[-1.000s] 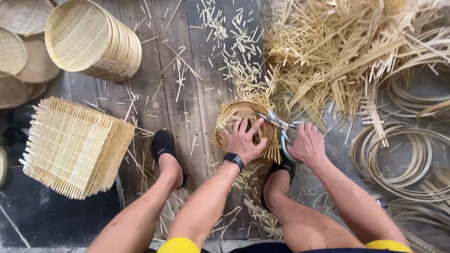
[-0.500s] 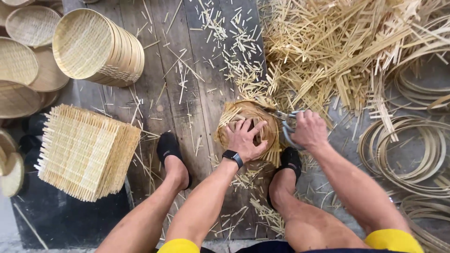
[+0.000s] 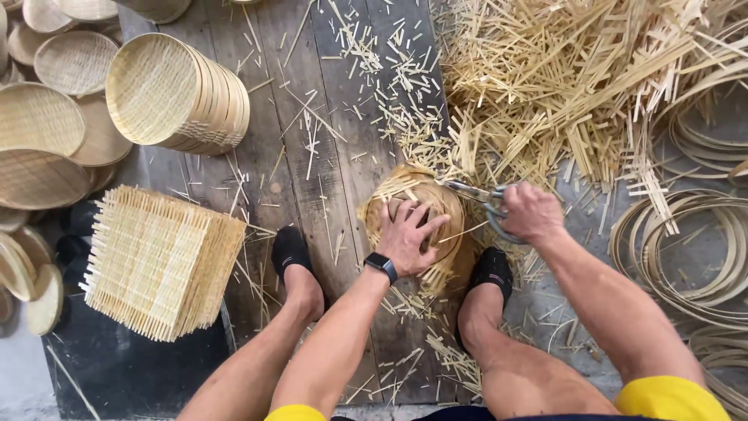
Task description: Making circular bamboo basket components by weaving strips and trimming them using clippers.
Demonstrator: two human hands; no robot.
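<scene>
At frame centre, the left hand [image 3: 409, 238] presses spread fingers on a woven bamboo tray [image 3: 417, 226]; the right hand [image 3: 531, 212] grips scissors [image 3: 475, 195] at its rim.

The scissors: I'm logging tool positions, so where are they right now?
In the head view, right of centre: the scissors are in the right hand, blades pointing left at the round woven basket under the left hand.
</scene>
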